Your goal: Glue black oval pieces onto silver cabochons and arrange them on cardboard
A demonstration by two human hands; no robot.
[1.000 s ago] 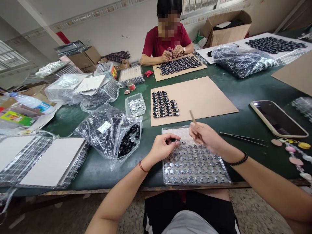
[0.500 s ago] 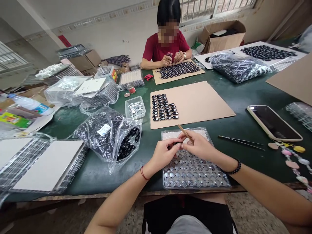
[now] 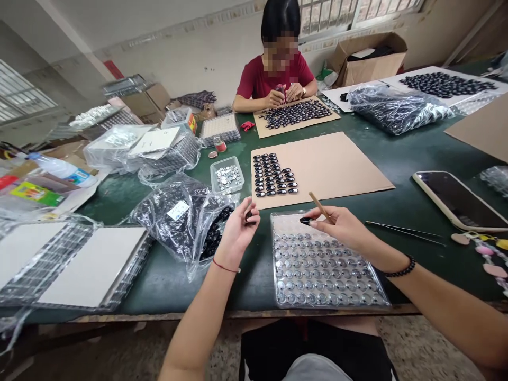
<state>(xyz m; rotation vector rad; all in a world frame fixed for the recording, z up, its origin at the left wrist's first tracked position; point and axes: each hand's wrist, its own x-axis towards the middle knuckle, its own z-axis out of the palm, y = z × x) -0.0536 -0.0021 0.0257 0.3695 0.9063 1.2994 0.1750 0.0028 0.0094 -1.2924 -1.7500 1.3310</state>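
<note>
My right hand pinches a small glossy black oval piece between thumb and fingertips. A thin wooden stick is also in its grip, pointing up to the left. Below it lies a clear plastic tray with rows of round, silvery discs. My left hand is turned palm up with curled fingers. Something small and dark shows in it, like another black piece. Beside that hand is an open clear bag of black pieces. Several black pieces stand in rows on a cardboard sheet beyond.
A tub of silvery discs stands left of the cardboard. Tweezers and a phone lie on the right. Wrapped trays take up the left side. Across the table, a co-worker in a red shirt works over another board.
My hands were together over the tray and are now apart. The left has moved left toward the bag; the right stays over the tray with the stick and a black piece.
</note>
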